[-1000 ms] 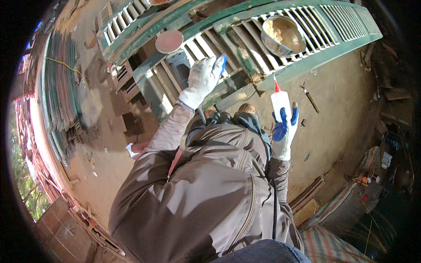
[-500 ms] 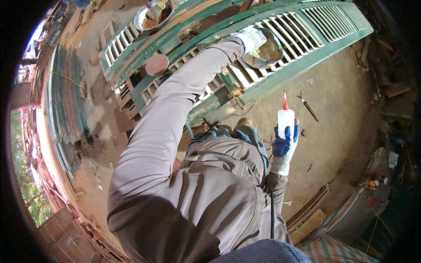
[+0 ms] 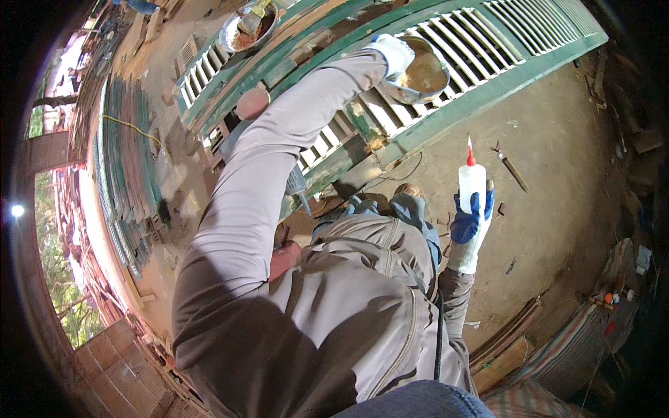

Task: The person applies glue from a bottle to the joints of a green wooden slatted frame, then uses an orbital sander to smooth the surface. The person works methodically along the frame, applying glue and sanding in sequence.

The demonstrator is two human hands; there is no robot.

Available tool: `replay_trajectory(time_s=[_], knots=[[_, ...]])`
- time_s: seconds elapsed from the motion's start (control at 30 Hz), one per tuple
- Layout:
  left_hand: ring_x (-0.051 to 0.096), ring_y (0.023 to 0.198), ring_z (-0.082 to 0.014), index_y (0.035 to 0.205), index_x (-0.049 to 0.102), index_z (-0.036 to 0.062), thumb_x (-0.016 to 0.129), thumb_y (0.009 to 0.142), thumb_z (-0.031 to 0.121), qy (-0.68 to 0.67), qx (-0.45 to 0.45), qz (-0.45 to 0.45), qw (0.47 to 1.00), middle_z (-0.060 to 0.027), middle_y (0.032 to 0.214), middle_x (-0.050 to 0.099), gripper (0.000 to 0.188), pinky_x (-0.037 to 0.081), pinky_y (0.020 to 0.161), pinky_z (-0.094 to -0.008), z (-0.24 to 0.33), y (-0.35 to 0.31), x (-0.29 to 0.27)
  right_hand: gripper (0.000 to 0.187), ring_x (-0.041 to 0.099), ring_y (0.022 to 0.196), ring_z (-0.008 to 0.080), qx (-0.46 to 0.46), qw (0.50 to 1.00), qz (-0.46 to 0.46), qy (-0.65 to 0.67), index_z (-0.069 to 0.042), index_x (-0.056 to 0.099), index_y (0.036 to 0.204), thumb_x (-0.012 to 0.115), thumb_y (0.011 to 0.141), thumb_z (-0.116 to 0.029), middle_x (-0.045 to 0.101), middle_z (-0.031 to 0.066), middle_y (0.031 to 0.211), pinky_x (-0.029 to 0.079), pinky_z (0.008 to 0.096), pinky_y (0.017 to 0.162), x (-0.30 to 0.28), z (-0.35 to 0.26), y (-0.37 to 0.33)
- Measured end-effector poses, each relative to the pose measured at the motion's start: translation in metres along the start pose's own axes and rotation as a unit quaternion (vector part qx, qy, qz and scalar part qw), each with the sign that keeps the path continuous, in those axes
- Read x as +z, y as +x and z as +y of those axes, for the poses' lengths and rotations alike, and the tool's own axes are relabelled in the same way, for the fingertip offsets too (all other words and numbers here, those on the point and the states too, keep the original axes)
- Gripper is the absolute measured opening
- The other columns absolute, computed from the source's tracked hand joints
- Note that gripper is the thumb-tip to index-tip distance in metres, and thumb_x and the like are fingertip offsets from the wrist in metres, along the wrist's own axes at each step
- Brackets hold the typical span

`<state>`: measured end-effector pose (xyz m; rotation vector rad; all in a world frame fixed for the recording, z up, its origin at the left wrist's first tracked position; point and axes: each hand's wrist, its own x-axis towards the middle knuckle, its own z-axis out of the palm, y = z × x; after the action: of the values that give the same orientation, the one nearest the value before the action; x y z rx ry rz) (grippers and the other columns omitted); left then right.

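My left hand [image 3: 391, 56], in a white and blue work glove, grips the left rim of a metal bowl [image 3: 440, 92]. Its fingers are partly hidden by the glove's back and the rim. Inside the bowl is a brownish, murky substance. The bowl is over a green louvred shutter [image 3: 465, 97] with pale slats. Held upright, a translucent white squeeze bottle [image 3: 472, 182] with a red pointed nozzle [image 3: 470, 153] is in my right hand [image 3: 472, 221]. That hand wears a white glove with a blue palm, its fingers wrapped round the bottle's lower part.
A second metal bowl [image 3: 227, 35] with reddish-brown matter rests at the far left of the shutters. Nearer is a round pinkish lid or dish [image 3: 252, 104]. Pincers [image 3: 512, 171] lie on the floor to the right. Stacked green slats [image 3: 129, 174] lie on the left.
The whole view has shifted, so most things appear farther right. The bowl in my left hand has moved slightly left against the shutter slats. My right hand still holds the bottle upright.
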<state>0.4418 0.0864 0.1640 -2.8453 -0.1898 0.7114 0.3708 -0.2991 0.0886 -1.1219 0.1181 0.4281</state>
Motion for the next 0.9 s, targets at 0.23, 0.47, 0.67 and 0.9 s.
replay_trajectory(time_s=[0.23, 0.47, 0.67, 0.9], knots=[[0.075, 0.098, -0.0317, 0.109, 0.078, 0.0093, 0.075, 0.085, 0.029, -0.029, -0.04, 0.055, 0.997, -0.0143, 0.108, 0.077, 0.031, 0.061, 0.08, -0.0459, 0.012, 0.012, 0.025, 0.074, 0.061, 0.126, 0.0287, -0.005, 1.0, -0.024, 0.001, -0.006, 0.035, 0.159, 0.073, 0.097, -0.019, 0.054, 0.0155, 0.147, 0.057, 0.0436, 0.093, -0.004, 0.004, 0.002], [0.074, 0.101, -0.028, 0.102, 0.078, 0.0189, 0.076, 0.082, 0.027, -0.053, 0.022, 0.066, 0.996, -0.0077, 0.105, 0.078, 0.022, 0.058, 0.085, -0.0436, 0.002, 0.008, 0.03, 0.073, 0.06, 0.128, 0.0278, 0.007, 1.0, 0.0, -0.013, -0.005, 0.035, 0.159, 0.072, 0.098, -0.022, 0.054, 0.015, 0.147, 0.056, 0.0445, 0.096, -0.007, 0.008, -0.013], [0.067, 0.111, -0.0324, 0.11, 0.075, 0.0178, 0.079, 0.078, 0.042, -0.306, 0.033, 0.15, 0.94, -0.0153, 0.11, 0.074, 0.041, 0.047, 0.096, -0.0477, -0.025, -0.06, 0.009, 0.073, 0.061, 0.126, 0.0272, -0.007, 0.999, 0.007, -0.033, -0.004, 0.034, 0.159, 0.071, 0.099, -0.023, 0.051, 0.0148, 0.149, 0.057, 0.0436, 0.094, -0.011, 0.009, -0.032], [0.07, 0.084, -0.0269, 0.105, 0.076, 0.0172, 0.073, 0.088, 0.02, -0.216, 0.188, 0.337, 0.897, -0.0062, 0.091, 0.073, 0.018, 0.056, 0.075, -0.04, -0.024, -0.12, 0.113, 0.068, 0.061, 0.127, 0.0282, -0.01, 0.999, 0.037, 0.002, -0.006, 0.037, 0.157, 0.07, 0.1, -0.021, 0.053, 0.015, 0.147, 0.058, 0.0437, 0.093, -0.016, 0.028, -0.06]])
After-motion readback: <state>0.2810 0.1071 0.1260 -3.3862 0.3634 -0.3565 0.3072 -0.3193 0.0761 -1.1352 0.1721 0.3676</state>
